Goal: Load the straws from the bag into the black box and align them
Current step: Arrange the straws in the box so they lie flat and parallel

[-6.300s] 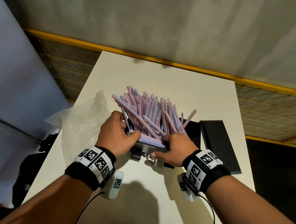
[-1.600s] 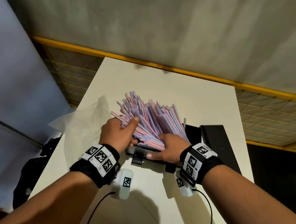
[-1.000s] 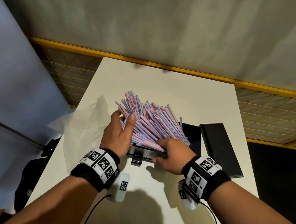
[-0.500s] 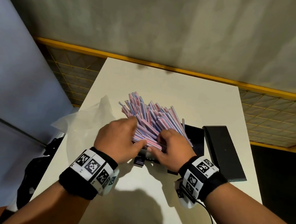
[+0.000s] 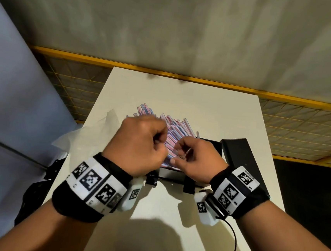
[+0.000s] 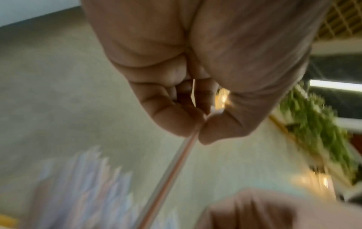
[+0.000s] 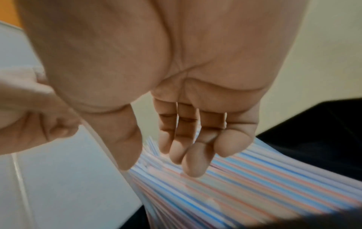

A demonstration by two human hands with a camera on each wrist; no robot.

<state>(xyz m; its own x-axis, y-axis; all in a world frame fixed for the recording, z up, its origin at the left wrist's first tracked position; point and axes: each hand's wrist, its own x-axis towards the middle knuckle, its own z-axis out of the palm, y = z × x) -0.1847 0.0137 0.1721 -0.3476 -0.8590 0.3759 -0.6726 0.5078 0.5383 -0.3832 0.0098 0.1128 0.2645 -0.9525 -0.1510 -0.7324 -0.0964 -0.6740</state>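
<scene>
Left hand [image 5: 138,143] pinches one straw [image 6: 168,175] btwn thumb & forefinger; best laid parallel w/ the pile, ends flush. Right hand [image 5: 195,158], fingers loosely curled & holding nothing, hovers just over the straws [image 5: 172,130] heaped in the black box [image 5: 209,147] on the desk [image 5: 172,217]. Bag [image 5: 91,134] lies left.

Black wristbands [image 5: 91,189], white blocks bearing black square-code markers; white wrist cameras; black cable [image 5: 234,247] right.

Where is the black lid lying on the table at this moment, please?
In the head view, the black lid lies flat on the white table, at the person's right, just beside the black box and beyond the right hand.
</scene>
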